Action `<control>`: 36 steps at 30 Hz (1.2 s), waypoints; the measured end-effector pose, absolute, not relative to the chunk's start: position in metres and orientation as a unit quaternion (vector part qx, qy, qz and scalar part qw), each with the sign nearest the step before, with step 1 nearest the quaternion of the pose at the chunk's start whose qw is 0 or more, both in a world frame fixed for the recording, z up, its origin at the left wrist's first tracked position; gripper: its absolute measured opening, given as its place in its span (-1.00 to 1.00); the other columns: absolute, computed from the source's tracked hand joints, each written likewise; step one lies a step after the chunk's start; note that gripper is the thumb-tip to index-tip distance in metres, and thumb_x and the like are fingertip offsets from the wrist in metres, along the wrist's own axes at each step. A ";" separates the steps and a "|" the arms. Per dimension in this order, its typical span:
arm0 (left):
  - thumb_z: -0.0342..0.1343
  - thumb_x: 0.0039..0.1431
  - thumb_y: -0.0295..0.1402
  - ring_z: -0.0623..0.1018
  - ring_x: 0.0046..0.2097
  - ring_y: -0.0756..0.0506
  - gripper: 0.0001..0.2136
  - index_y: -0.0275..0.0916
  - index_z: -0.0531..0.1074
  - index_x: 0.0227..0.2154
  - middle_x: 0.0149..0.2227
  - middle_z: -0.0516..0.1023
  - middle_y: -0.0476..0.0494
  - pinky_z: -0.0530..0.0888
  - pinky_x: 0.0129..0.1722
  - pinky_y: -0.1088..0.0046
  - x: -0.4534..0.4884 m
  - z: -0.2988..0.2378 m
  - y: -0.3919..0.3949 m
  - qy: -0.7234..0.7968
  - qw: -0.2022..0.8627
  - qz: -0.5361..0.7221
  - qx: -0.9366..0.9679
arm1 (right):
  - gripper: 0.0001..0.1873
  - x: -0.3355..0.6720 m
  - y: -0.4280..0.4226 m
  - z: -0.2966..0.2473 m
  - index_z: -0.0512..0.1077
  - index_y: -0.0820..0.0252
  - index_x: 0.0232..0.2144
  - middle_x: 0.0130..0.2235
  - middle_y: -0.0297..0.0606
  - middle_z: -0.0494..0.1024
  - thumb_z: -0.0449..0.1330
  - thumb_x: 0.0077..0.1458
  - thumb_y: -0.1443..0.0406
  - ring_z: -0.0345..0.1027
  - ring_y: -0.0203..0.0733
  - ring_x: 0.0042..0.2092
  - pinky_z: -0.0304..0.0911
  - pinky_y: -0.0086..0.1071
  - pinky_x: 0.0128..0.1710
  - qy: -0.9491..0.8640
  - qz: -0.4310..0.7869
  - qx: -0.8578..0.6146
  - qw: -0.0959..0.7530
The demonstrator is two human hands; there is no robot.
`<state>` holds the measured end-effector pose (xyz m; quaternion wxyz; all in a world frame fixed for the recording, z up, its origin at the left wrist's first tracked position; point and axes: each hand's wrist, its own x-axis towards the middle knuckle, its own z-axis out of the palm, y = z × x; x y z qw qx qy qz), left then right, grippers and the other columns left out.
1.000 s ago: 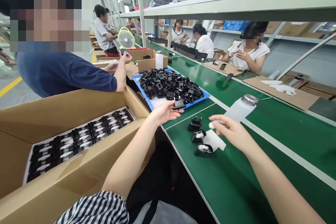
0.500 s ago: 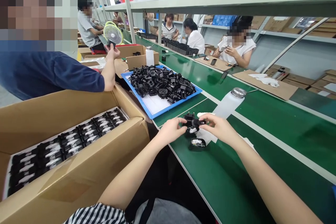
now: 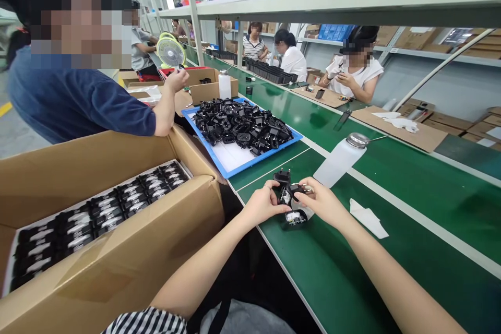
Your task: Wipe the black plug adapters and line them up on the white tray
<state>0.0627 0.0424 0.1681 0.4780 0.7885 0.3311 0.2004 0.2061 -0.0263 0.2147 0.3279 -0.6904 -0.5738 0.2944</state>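
Left hand [image 3: 261, 205] pinching hollow black plastic housing [image 3: 285, 196]; right hand [image 3: 323, 202] clamped on black plastic plug cap [image 3: 299, 188]; translucent white bottle [image 3: 340, 162] at latter's one o'clock.

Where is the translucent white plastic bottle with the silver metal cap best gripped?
Grip the bottle around mid-body, probably best with the right hand, once free, from the near side: it is broad and exposed there, whereas a thin spout juts rightward from the cap.
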 end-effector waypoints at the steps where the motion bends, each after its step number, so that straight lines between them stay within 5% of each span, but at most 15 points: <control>1: 0.13 -0.25 -0.24 0.37 -0.52 0.03 -0.46 -0.29 0.11 -0.15 -0.58 0.35 0.09 0.28 -0.50 0.55 0.062 0.168 0.044 0.302 0.521 0.182 0.777 | -0.86 0.204 -0.026 0.215 0.12 0.14 -0.44 -0.46 -0.40 0.33 -0.01 -0.10 0.22 0.27 -0.27 -0.45 0.16 -0.41 -0.45 -0.569 0.309 -0.686 0.331; 4: 0.10 -0.19 -0.32 0.38 -0.53 0.04 -0.47 -0.28 0.07 -0.10 -0.59 0.37 0.10 0.28 -0.49 0.56 0.060 0.169 0.048 0.277 0.559 0.152 0.766 | -0.85 0.201 -0.026 0.215 0.11 0.15 -0.43 -0.48 -0.41 0.30 -0.02 -0.10 0.22 0.25 -0.28 -0.45 0.15 -0.42 -0.46 -0.579 0.321 -0.674 0.328; 10: 0.15 -0.31 -0.17 0.36 -0.49 0.02 -0.66 -0.24 0.30 -0.43 -0.52 0.35 0.05 0.23 -0.51 0.54 0.059 0.175 0.048 0.352 0.355 0.193 0.844 | -0.90 0.203 -0.029 0.213 0.11 0.13 -0.44 -0.39 -0.39 0.33 -0.01 -0.09 0.26 0.26 -0.26 -0.37 0.14 -0.40 -0.40 -0.620 0.257 -0.686 0.283; 16: 0.12 -0.23 -0.29 0.37 -0.51 0.03 -0.59 -0.21 0.25 -0.23 -0.59 0.33 0.10 0.27 -0.46 0.55 0.059 0.179 0.047 0.298 0.420 0.194 0.835 | -0.91 0.202 -0.030 0.214 0.19 0.11 -0.41 -0.36 -0.38 0.36 -0.01 -0.08 0.29 0.25 -0.22 -0.34 0.13 -0.37 -0.38 -0.692 0.161 -0.673 0.207; 23: 0.08 -0.19 -0.31 0.36 -0.54 0.03 -0.69 -0.19 0.32 -0.27 -0.64 0.31 0.10 0.27 -0.51 0.58 0.060 0.181 0.044 0.309 0.397 0.199 0.841 | -0.70 0.205 -0.027 0.212 0.24 0.10 -0.20 -0.16 -0.29 0.34 0.03 -0.08 0.30 0.22 -0.16 -0.19 0.16 -0.33 -0.25 -0.709 0.139 -0.670 0.170; 29: 0.05 -0.14 -0.30 0.42 -0.49 -0.01 -0.66 -0.20 0.30 -0.21 -0.59 0.40 0.05 0.30 -0.46 0.53 0.058 0.189 0.040 0.324 0.358 0.173 0.858 | -0.70 0.207 -0.023 0.216 0.31 0.17 -0.20 -0.21 -0.22 0.38 0.04 -0.07 0.30 0.25 -0.11 -0.22 0.19 -0.29 -0.27 -0.708 0.120 -0.691 0.082; 36: 0.15 -0.23 -0.29 0.44 -0.36 -0.18 -0.82 -0.26 0.43 -0.50 -0.48 0.45 -0.18 0.34 -0.43 0.42 0.071 0.227 0.046 0.347 0.210 0.024 0.914 | -0.77 0.206 -0.009 0.228 0.39 0.15 -0.31 -0.30 -0.24 0.42 0.10 -0.13 0.32 0.29 -0.08 -0.29 0.21 -0.34 -0.38 -0.720 0.123 -0.683 -0.021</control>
